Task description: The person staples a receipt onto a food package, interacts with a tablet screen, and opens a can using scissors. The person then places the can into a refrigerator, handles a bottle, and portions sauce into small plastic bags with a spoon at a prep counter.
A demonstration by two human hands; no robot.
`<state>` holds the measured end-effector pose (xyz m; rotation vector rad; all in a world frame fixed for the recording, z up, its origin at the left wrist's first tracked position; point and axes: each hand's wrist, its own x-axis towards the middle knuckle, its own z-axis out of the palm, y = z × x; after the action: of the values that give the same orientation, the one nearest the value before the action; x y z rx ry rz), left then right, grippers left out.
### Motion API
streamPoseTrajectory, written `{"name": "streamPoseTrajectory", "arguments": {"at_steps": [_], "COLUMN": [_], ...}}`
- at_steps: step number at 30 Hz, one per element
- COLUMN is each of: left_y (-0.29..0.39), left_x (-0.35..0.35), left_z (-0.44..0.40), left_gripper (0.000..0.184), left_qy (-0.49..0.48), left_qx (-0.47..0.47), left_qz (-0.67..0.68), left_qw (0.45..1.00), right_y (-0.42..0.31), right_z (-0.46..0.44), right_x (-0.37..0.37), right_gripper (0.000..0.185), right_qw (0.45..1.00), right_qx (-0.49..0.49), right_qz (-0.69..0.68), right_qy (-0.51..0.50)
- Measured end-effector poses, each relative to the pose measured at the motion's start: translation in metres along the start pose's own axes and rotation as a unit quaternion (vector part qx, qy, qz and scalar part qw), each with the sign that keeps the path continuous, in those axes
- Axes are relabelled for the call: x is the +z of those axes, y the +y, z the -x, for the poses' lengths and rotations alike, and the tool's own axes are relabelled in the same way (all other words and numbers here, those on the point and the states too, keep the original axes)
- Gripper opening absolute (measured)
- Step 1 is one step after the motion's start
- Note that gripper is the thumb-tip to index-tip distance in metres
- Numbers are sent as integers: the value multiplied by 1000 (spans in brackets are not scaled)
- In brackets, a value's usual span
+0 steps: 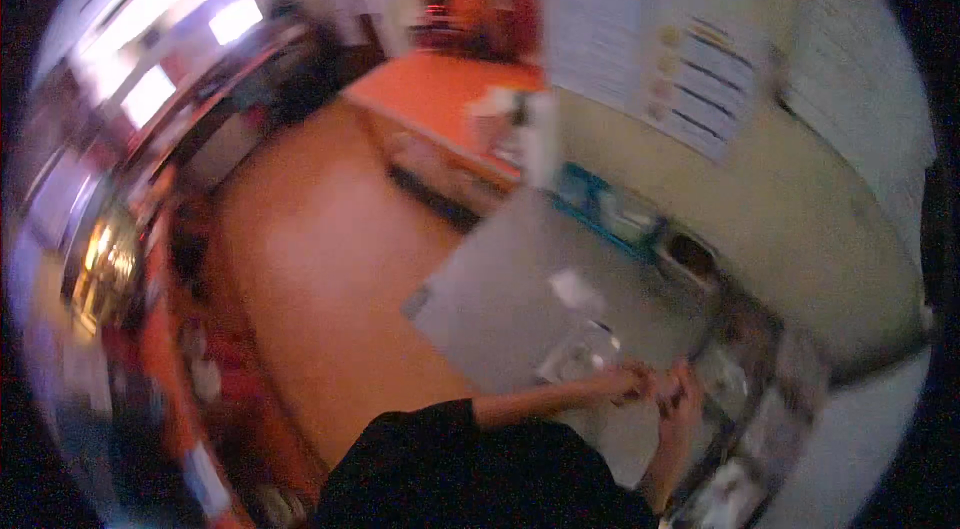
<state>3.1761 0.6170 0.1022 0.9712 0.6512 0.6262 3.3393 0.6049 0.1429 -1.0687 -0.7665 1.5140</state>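
My left hand (628, 384) reaches in from a black sleeve, its fingers curled and closed. It meets my right hand (680, 391), also closed, above the grey worktop (490, 269). Something small and pale may be between the fingers, but blur hides what it is. Just left of my hands, a clear, shiny plastic-looking item (580, 351) lies on the worktop. Farther back is a small white piece (578, 291) that looks like paper or cloth.
Teal trays (605, 209) and a dark-topped container (690, 254) line the wall side. Posted sheets (705, 84) hang above. An orange table (430, 94) with white items stands beyond. Orange floor (320, 259) stretches left, towards shelving. Blurred bags (725, 494) lie at lower right.
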Motion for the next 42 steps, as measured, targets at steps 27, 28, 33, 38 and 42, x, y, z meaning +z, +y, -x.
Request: {"name": "streamPoseTrajectory", "arguments": {"at_steps": [27,28,33,38,42], "left_y": [75,91,47,24,12], "left_x": [-61,-62,-166,-211,-227], "left_z": [-3,8,16,24,1], "left_gripper": [44,44,54,83,88], "left_qy": [136,72,357,285,162], "left_qx": [95,91,166,106,32], "left_qz": [-370,-345,-415,-734,-736], "left_qw": [914,931,820,607,656], "right_y": [50,48,65,61,82], "right_z": [-83,-88,-121,-135,-186], "right_x": [22,26,-9,30,62], "right_gripper": [30,32,32,31,28], "right_qw": [814,831,742,820,807], "right_qx": [-219,-145,-207,-220,1], "right_qz": [536,530,613,523,578], "right_qy": [55,83,177,72,-126]}}
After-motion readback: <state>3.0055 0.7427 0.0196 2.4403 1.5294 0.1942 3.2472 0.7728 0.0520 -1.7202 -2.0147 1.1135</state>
